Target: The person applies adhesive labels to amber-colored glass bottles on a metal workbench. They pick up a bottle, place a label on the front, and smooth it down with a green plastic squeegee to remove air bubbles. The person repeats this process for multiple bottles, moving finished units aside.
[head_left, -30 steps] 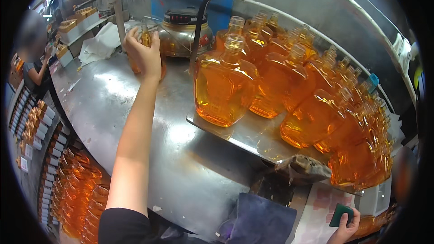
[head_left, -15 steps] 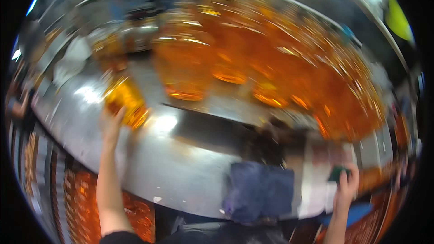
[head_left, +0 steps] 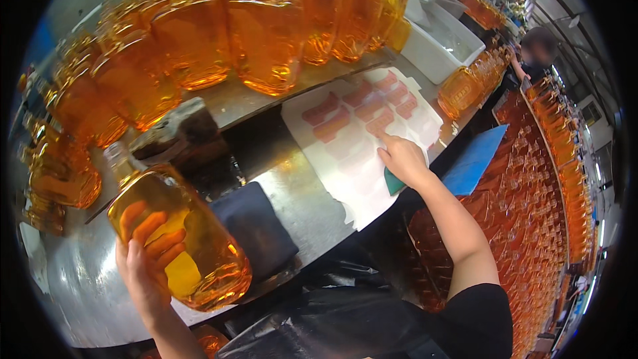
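Note:
A large flat-sided glass bottle of amber liquid is in my left hand, tilted with its neck toward the upper left. The fingers of that hand wrap round its far side and show through the glass. My right hand rests over a white sheet of red printed labels, its index fingertip at one of the labels. A flat green piece shows under the right palm, held by the curled fingers; most of it is hidden. A folded dark blue cloth lies beside the bottle.
Several filled amber bottles stand along the raised ledge behind the metal table. A white plastic bin is at the back right. A blue panel and masses of bottles lie to the right. Another person is farther off.
The view has swung to the right. The bottle in my left hand has come closer, beside the cloth. My right hand, with the green piece, has moved onto the label sheet.

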### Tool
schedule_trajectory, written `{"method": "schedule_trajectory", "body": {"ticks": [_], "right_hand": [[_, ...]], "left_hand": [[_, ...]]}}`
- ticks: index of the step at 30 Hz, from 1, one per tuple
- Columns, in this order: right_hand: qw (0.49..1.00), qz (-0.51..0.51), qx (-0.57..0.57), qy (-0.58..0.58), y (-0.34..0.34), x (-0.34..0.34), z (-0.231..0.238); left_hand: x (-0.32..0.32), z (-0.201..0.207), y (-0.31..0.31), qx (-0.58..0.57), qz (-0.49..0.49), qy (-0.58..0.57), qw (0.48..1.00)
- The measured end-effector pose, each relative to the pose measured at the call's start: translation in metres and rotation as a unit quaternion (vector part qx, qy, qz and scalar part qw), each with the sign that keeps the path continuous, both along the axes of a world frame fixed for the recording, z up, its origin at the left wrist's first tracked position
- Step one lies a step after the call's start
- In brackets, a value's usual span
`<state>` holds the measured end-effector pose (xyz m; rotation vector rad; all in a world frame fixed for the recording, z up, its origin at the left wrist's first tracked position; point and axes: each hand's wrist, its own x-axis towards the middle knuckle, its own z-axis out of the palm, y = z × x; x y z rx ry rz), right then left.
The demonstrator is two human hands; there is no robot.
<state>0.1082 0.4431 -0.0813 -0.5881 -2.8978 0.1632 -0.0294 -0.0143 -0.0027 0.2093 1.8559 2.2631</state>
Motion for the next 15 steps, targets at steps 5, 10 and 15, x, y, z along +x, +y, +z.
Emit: {"method": "schedule_trajectory", "body": {"ticks": [5, 10, 15], "right_hand": [[0.994, 0.050, 0.030, -0.091, -0.008, 0.026, 0.002], [0.985, 0.154, -0.009, -0.081, -0.053, 0.097, 0.027], [0.969, 0.228, 0.091, -0.002, -0.042, 0.071, 0.023]], "left_hand": [[-0.011, -0.012, 0.043, -0.043, -0.013, -0.024, 0.999], [-0.013, -0.013, 0.042, -0.039, -0.012, -0.025, 0.999], [-0.015, -0.009, 0.039, -0.146, 0.067, 0.172, 0.972]]}}
